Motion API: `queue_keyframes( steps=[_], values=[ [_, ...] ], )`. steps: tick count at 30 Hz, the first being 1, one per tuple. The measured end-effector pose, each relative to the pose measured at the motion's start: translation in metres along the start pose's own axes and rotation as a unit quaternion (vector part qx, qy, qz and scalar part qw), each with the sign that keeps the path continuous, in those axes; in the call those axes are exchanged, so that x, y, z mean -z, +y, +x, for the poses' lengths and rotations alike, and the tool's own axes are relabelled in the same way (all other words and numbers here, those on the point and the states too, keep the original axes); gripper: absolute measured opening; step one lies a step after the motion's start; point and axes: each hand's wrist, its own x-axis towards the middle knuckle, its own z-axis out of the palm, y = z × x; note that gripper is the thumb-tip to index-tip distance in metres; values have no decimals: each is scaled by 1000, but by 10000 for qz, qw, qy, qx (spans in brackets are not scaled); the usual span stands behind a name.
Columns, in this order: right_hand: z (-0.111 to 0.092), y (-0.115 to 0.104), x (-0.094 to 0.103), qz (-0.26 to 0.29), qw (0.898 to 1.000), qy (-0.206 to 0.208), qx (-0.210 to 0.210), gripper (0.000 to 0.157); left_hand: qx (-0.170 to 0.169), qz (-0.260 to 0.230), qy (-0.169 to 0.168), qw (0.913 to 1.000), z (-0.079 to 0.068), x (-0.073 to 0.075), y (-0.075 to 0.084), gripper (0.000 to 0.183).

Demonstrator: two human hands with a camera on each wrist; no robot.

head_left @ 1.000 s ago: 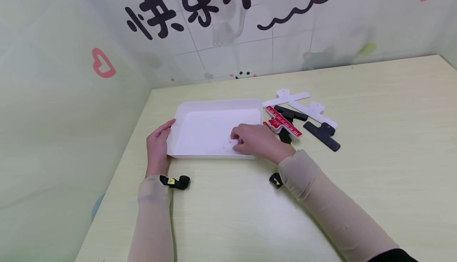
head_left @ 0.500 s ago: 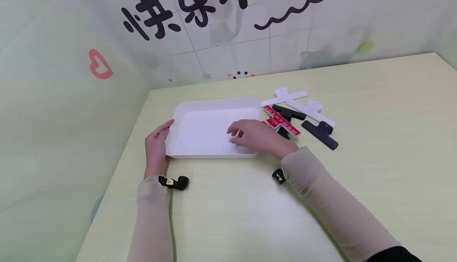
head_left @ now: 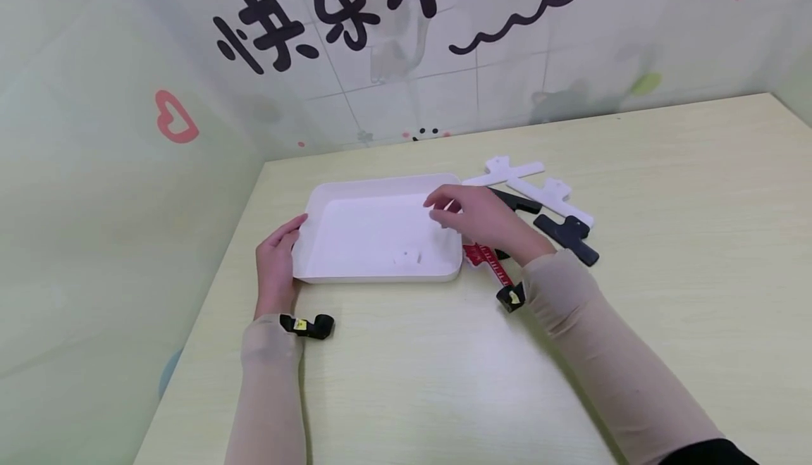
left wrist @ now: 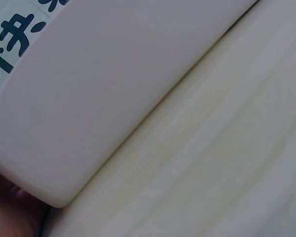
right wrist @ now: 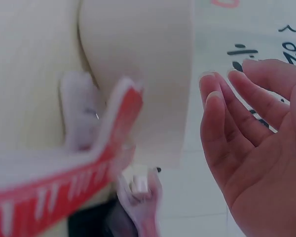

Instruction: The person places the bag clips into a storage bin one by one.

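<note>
White rectangular plastic tray (head_left: 364, 232) lies between the hands in the head view: the left hand's (head_left: 275, 262) fingers touch its side, though whether they grip cannot be told; the right hand (head_left: 482, 216), fingers parted and loosely curved, holds nothing above the right rim. Near the right hand, white (head_left: 549, 198) and black flat plastic clips (head_left: 569, 238) lie on the pale wood-grained table (head_left: 406, 387); a red-and-white ruler-marked clip (head_left: 491, 263) lies below its wrist. Beyond both hands stands a pale backdrop (head_left: 254, 116) with black characters. Left wrist: hand at the tray's corner. Right wrist: bare, relaxed fingers.
</note>
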Motion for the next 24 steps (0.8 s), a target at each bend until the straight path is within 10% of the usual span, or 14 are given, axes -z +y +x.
queue_keyframes(
  steps=[13,24],
  values=[
    [-5,24,30,-273,9977,96,-611,29,17,48,4,10000,0,0,-1,26],
    [-8,38,34,-110,9916,-784,-1021,34,13,0,-15,10000,0,0,-1,25]
  ],
)
